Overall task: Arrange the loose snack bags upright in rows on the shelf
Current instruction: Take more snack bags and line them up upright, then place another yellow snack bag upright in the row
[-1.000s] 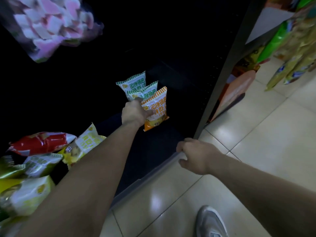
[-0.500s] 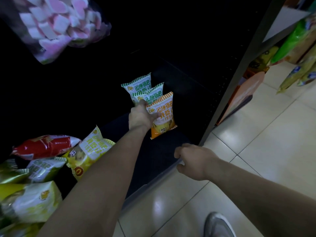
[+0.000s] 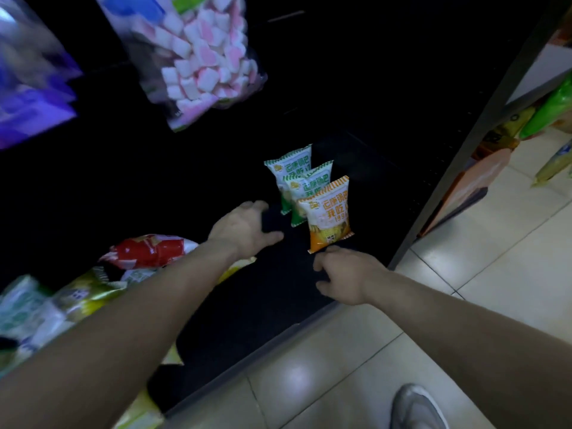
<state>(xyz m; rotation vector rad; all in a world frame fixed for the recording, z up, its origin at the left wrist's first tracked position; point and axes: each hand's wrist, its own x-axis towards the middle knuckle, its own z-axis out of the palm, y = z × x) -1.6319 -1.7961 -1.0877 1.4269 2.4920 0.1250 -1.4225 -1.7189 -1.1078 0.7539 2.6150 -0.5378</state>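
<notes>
Fingers [image 3: 256, 206] of left hand [image 3: 244, 227]: lay spread and slack, gripped nothing, hovered over dark board. Fingers [image 3: 328, 251] of right hand [image 3: 345, 274]: hung loosely curled, held nothing; reached lower edge of front bag, contact not resolvable.

Shelf [image 3: 263, 311]: stretched beneath both sets of fingers and well beyond them into shadow.

Loose bags [image 3: 148, 250]: lay heaped flat behind left wrist, well apart from either set of fingertips, partly hidden by forearm.

Marshmallow bag [image 3: 201, 63]: hung high above left fingers.

Green bags [image 3: 292, 173]: stood upright in file, just beyond and to the right of left fingertips.

Orange bag [image 3: 329, 216]: stood upright at front of that row, between the two hands, directly ahead of right fingertips.

Handling: judged light, air-puffed and soft, with slick film and brittle contents. Best pinched gently at crimped top seam or cupped by both side edges, never squeezed across the middle. Likely to topple at a nudge unless leaned against a neighbour.
</notes>
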